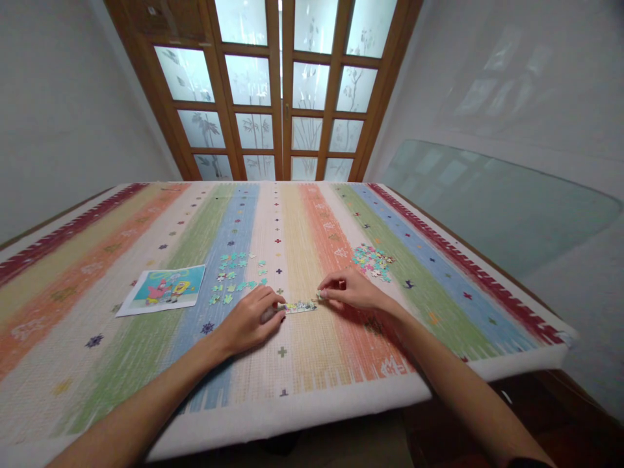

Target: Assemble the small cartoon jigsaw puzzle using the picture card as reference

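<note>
Delicately, the right hand (pixel 355 290) pinches a puzzle piece (pixel 319 295), the left hand (pixel 251 317) curled against a puzzle strip (pixel 302 307), hold unclear.

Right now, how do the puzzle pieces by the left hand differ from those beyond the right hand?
The left group is spread out with gaps; the right pile is bunched together. The left group looks mostly turquoise and pale green, while the right pile also shows pink and yellow. Both lie on the striped cloth.
</note>
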`<act>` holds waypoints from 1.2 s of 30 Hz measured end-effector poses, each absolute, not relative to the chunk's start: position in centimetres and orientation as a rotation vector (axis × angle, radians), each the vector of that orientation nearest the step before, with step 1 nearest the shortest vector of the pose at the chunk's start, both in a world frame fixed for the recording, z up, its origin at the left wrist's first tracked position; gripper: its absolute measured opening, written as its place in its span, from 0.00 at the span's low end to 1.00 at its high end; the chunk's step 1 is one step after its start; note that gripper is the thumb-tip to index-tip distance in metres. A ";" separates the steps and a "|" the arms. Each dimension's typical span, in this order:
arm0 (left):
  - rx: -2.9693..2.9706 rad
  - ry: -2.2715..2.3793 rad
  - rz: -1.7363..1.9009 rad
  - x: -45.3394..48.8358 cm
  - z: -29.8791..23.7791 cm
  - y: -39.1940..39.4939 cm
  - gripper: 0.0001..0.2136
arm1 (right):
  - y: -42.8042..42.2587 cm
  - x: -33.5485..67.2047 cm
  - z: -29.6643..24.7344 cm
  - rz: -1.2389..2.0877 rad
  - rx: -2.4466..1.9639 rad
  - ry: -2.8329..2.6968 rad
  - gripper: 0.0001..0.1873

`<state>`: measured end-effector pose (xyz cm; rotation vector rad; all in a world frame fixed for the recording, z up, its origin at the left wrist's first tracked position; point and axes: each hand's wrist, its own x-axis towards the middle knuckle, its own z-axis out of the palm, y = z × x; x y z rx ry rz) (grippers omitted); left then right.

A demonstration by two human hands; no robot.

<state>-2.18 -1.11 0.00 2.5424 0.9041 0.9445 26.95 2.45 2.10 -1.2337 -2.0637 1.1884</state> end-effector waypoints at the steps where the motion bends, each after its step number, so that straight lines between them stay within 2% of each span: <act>1: 2.562 0.909 0.932 -2.2 0.0 -1.1 0.05 | 2.4 26.9 2.1 1.216 -1.234 -2.086 0.07; 5: 2.605 0.927 0.892 -2.4 -0.2 -1.0 0.05 | 2.3 26.4 1.8 1.254 -1.243 -2.161 0.07; 12: 2.629 0.944 0.834 -2.4 -0.4 -0.9 0.07 | 2.3 26.2 1.8 1.045 -1.272 -2.306 0.07; 36: 2.604 0.950 0.786 -2.4 -0.2 -0.9 0.06 | 2.0 25.9 1.8 0.844 -1.235 -2.385 0.05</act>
